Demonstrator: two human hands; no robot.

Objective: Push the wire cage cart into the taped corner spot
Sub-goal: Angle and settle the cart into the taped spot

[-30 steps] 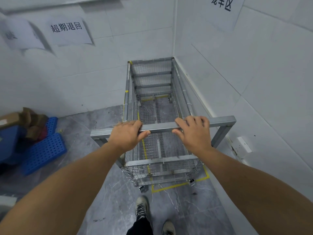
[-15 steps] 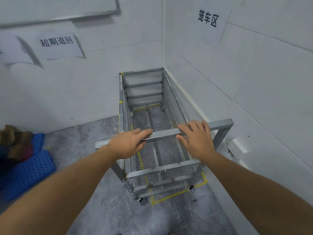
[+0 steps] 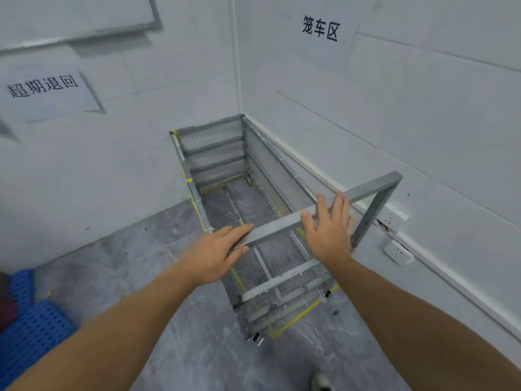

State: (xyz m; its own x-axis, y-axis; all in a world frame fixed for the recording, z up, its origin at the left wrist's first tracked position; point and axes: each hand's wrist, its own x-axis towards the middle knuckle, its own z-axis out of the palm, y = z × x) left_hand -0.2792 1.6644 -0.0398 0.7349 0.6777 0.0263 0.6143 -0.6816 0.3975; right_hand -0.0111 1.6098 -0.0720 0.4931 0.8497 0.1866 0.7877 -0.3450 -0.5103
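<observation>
The wire cage cart [image 3: 217, 153] stands in the corner, its far end against the back wall and its right side along the right wall. Yellow floor tape [image 3: 298, 317] shows at its near end and through its mesh floor. The cart's grey handle bar [image 3: 372, 187] crosses its near end at an angle. My left hand [image 3: 214, 255] lies on the bar's left part, fingers stretched on top and thumb underneath. My right hand [image 3: 327, 235] rests flat over the bar, fingers straight and spread.
Blue plastic pallets [image 3: 31, 334] lie on the floor at far left. Two wall sockets [image 3: 397, 252] sit low on the right wall beside the handle. A paper sign [image 3: 320, 31] hangs above the cart. My shoe [image 3: 321, 382] is at the bottom edge.
The cart has rolled further into the corner. Both hands have loosened on the handle: the right hand's fingers have straightened, the left hand's have stretched out. The view has turned upward and left.
</observation>
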